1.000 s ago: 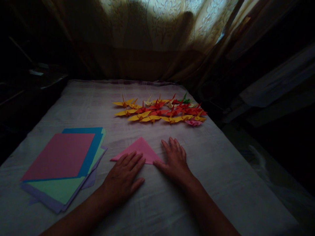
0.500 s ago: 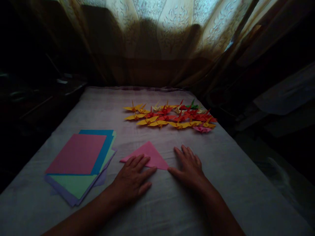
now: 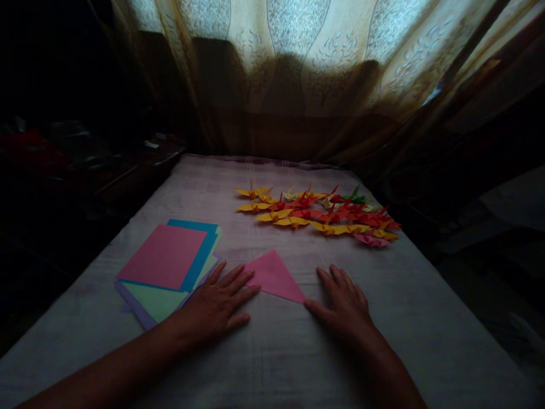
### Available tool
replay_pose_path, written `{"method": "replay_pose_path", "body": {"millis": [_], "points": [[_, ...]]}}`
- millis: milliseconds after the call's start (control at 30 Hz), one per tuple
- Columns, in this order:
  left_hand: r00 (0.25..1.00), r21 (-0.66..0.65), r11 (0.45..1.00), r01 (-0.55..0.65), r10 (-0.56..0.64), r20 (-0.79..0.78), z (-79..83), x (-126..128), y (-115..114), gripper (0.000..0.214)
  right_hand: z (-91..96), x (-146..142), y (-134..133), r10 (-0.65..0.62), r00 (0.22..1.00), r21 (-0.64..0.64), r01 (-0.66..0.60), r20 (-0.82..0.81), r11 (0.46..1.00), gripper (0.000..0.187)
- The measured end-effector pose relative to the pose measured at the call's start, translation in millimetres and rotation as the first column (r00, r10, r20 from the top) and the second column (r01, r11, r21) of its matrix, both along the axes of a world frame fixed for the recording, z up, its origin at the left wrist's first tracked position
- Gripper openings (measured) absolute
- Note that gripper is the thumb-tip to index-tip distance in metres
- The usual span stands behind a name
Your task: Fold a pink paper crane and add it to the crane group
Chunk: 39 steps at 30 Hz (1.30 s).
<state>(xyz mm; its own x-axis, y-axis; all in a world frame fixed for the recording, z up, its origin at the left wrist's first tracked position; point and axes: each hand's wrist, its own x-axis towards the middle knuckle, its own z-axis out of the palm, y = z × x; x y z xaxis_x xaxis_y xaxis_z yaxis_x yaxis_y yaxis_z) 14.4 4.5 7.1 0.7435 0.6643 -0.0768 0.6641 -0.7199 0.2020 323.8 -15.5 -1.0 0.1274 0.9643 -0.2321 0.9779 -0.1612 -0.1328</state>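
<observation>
A pink sheet of origami paper [image 3: 275, 275], folded into a triangle, lies flat on the cloth between my hands. My left hand [image 3: 215, 301] rests flat with fingers spread, its fingertips over the triangle's left corner, which they hide. On the other side, my right hand [image 3: 343, 298] lies open, and its thumb tip touches the right corner. Left of the triangle is a stack of square papers, with a pink sheet [image 3: 164, 255] on top of a blue sheet [image 3: 198, 261] and pale green and purple ones below. My left wrist and forearm cover part of that stack's near edge.
Several folded paper cranes, among them yellow ones [image 3: 272, 216], red ones [image 3: 336, 215], a green one [image 3: 355, 197] and a pink one [image 3: 372, 241], stand in rows toward the back right. A pale checked cloth [image 3: 272, 363] covers the surface. Patterned curtains [image 3: 293, 62] hang behind.
My left hand has slid left along the triangle's lower edge to its left corner. My right thumb stays at the right corner. The camera view has shifted, moving everything rightward.
</observation>
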Motion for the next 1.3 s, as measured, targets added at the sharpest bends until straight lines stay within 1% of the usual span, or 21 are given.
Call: {"method": "replay_pose_path", "body": {"millis": [133, 267, 367, 433, 500, 600, 700, 767, 833, 933, 1000, 1133, 1300], "points": [[0.998, 0.062, 0.998, -0.026, 0.030, -0.064, 2.3, -23.5, 4.8, 0.062, -0.2, 0.9, 0.3, 0.004, 1.000, 0.007, -0.004, 0.008, 1.000, 0.075], [0.995, 0.172, 0.984, -0.042, 0.057, -0.082, 3.8, -41.7, 4.8, 0.063, 1.0, 0.4, 0.5, 0.009, 1.000, -0.001, -0.009, 0.023, 1.000, 0.076], [0.991, 0.228, 0.972, -0.064, 0.088, -0.097, 4.9, -50.8, 2.2, 0.062, 2.6, -0.5, 0.6, 0.012, 0.999, -0.002, -0.012, 0.032, 1.000, 0.076], [0.989, 0.251, 0.965, -0.079, 0.107, -0.100, 6.6, -52.0, 1.2, 0.059, 3.4, -1.1, 0.3, 0.011, 0.999, -0.007, -0.011, 0.034, 1.000, 0.076], [0.986, 0.285, 0.951, -0.119, 0.148, -0.081, 9.4, -47.2, 2.0, 0.054, 3.6, -1.6, -0.1, 0.008, 0.999, -0.011, -0.008, 0.038, 1.000, 0.075], [0.969, 0.341, 0.913, -0.225, 0.245, -0.016, 14.4, -28.7, 7.9, 0.040, 2.7, -1.7, -0.9, 0.013, 0.999, 0.001, -0.013, 0.040, 1.000, 0.074], [0.958, 0.281, 0.916, -0.287, 0.278, 0.072, 15.2, -4.0, 17.3, 0.033, 1.3, -1.0, -1.8, 0.030, 0.999, 0.027, -0.030, 0.022, 0.999, 0.073], [0.945, 0.206, 0.924, -0.321, 0.299, 0.131, 11.4, 9.6, 23.1, 0.033, 0.6, -0.7, -2.4, 0.035, 0.999, 0.041, -0.036, 0.015, 0.999, 0.072], [0.925, 0.152, 0.922, -0.355, 0.322, 0.203, 5.2, 18.1, 26.7, 0.033, 0.4, -0.7, -3.0, 0.038, 0.999, 0.051, -0.039, 0.014, 0.998, 0.071], [0.896, 0.129, 0.914, -0.384, 0.336, 0.291, -4.5, 22.1, 27.1, 0.032, 1.1, -1.1, -3.8, 0.053, 0.999, 0.071, -0.053, 0.014, 0.996, 0.071], [0.886, 0.125, 0.911, -0.393, 0.338, 0.318, -9.0, 21.8, 25.3, 0.032, 2.0, -1.4, -4.1, 0.056, 0.998, 0.073, -0.057, 0.015, 0.996, 0.071], [0.890, 0.149, 0.911, -0.384, 0.322, 0.323, -13.9, 20.8, 22.6, 0.039, 2.8, -0.8, -4.3, 0.055, 0.998, 0.049, -0.056, 0.015, 0.997, 0.071], [0.912, 0.162, 0.929, -0.332, 0.272, 0.308, -17.0, 19.3, 24.3, 0.034, -0.1, 1.1, -5.1, 0.063, 0.998, 0.073, -0.064, 0.010, 0.995, 0.070]]}}
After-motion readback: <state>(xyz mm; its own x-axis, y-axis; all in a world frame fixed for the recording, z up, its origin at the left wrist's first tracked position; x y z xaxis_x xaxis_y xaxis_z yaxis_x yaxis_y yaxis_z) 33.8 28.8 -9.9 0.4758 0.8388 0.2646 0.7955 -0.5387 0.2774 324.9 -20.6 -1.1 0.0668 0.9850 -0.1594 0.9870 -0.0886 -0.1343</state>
